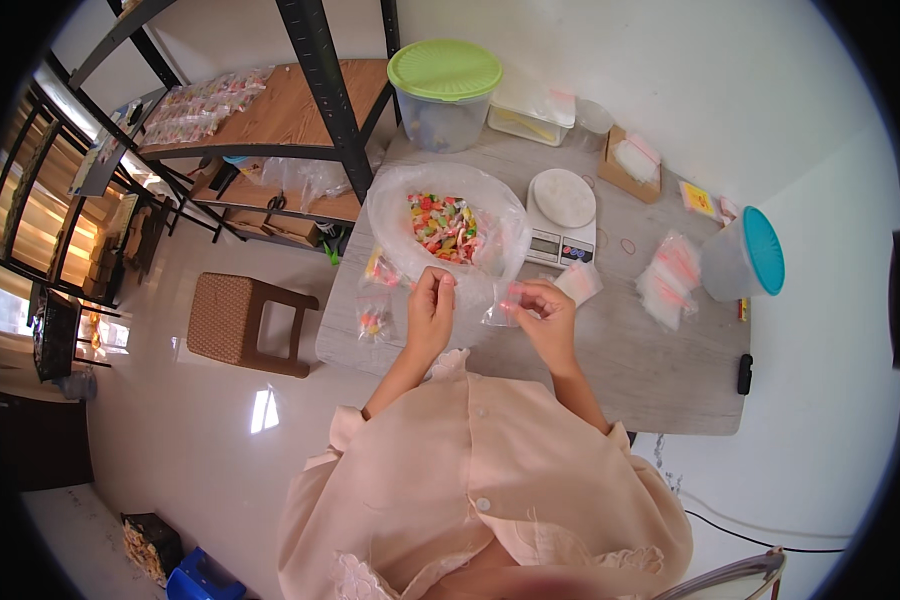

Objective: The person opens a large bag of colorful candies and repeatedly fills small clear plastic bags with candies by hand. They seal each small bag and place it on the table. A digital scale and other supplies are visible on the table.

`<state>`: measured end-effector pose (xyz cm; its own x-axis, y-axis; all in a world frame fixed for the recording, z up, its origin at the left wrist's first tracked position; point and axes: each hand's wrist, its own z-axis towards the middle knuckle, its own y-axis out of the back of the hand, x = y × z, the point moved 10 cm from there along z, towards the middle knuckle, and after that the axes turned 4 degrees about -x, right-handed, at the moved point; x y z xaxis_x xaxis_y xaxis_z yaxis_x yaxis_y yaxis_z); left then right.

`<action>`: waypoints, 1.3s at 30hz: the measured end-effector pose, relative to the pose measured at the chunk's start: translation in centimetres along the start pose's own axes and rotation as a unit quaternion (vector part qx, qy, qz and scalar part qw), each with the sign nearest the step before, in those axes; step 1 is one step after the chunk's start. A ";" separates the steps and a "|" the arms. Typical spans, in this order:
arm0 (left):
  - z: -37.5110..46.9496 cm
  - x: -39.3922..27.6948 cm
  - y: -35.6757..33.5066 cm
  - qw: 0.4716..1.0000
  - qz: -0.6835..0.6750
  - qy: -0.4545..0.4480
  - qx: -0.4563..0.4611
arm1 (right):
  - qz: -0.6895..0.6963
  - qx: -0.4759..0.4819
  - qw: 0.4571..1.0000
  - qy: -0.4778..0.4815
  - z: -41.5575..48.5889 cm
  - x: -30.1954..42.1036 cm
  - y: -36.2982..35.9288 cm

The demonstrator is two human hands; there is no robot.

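Note:
My right hand (549,313) pinches a small clear zip bag (498,309) at its right side. The bag looks empty. Just left of it, my left hand (430,304) has its fingers curled and thumb up, at the near rim of a large clear plastic bag (390,199). Whether that hand holds anything cannot be made out. Inside the large bag lies a heap of wrapped, multicoloured candies (444,229). Two small bags with candies, one (380,268) above the other (373,321), lie to the left of my left hand. Behind my right hand is a stack of small zip bags (579,280).
A white kitchen scale (562,199) stands right of the large bag. Further right are a pile of zip bags (669,277) and a teal-lidded tub (742,251). A green-lidded tub (444,94) stands at the back. A brown stool (225,322) and black-framed shelves (307,105) are left.

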<state>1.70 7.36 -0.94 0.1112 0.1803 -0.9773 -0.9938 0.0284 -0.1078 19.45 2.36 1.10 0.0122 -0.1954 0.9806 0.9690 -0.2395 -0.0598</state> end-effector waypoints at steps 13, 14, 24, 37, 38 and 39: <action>0.2 -1.6 1.3 0.997 0.029 -0.059 -0.051 | -0.049 -0.006 0.995 0.087 0.0 1.5 -0.1; 0.2 -2.1 1.4 0.995 0.039 -0.077 -0.056 | -0.042 -0.010 0.995 0.086 0.1 1.5 0.0; -0.5 -2.3 1.3 0.991 0.036 -0.121 -0.052 | 0.025 0.067 0.993 -0.099 0.1 -2.8 -0.4; -0.2 -0.6 1.6 0.991 -0.003 -0.115 -0.070 | -0.071 -0.011 0.996 0.058 0.4 1.1 -0.2; 0.1 -0.5 1.3 0.992 -0.043 -0.106 -0.044 | -0.004 -0.027 0.999 0.023 0.5 0.1 0.1; 0.5 0.4 2.1 0.995 -0.050 -0.052 -0.069 | 0.062 -0.042 0.997 -0.013 0.5 -0.8 0.4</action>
<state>-0.34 8.02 -1.45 0.2030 0.2850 -0.9368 -0.9686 -0.0820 -0.2348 19.99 2.94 0.36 0.1385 -0.2048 0.9690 0.9353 -0.2947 -0.1960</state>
